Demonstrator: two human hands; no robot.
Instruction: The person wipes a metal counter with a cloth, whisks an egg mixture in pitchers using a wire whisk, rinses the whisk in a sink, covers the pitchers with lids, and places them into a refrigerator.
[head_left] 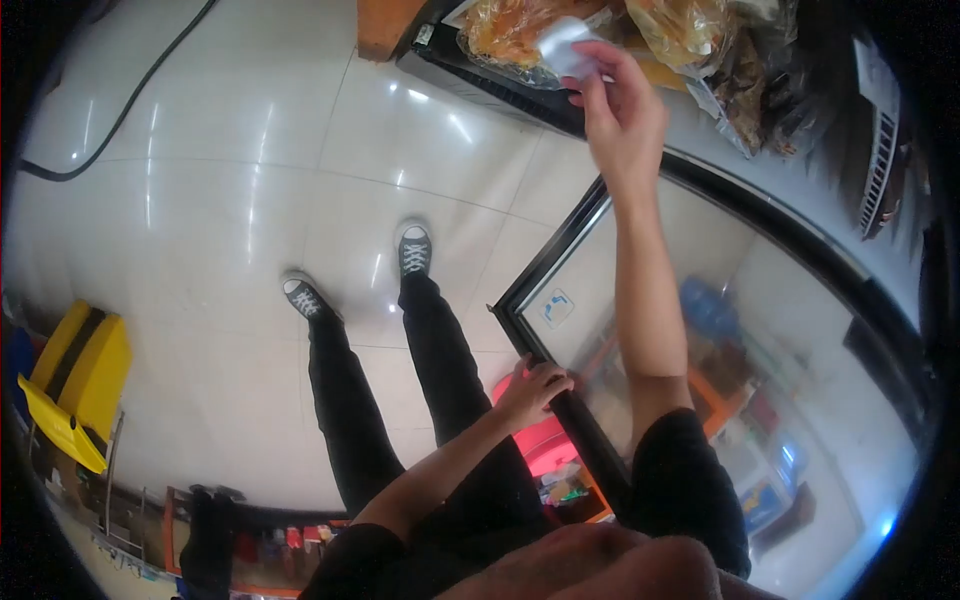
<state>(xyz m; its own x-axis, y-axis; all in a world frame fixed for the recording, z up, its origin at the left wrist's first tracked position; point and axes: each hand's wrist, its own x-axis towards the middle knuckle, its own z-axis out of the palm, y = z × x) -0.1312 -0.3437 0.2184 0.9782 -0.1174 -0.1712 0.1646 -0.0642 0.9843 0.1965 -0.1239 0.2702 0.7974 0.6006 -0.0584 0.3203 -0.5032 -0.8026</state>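
Note:
Held at the edge of a glass door, my left hand [535,393] has its fingers wrapped round the black door frame [580,435]. The glass door [590,255] stands swung out from a display fridge, with a small blue-and-white sticker [556,308] near its corner. My right hand [625,110] reaches into the fridge and pinches a small shiny white sheet [562,46], blurred, so its exact kind is unclear. Just beyond it lie clear plastic bags of orange-brown food [510,35]. More bagged food [690,35] is beside my fingers.
A white shelf label strip [880,150] runs along the right. Pale glossy tiles [220,230] cover the floor under my shoes [413,250]. A black cable [125,115] crosses at upper left. A yellow object [80,375] stands at left, and a red-pink stool-like thing [545,447] sits behind the door.

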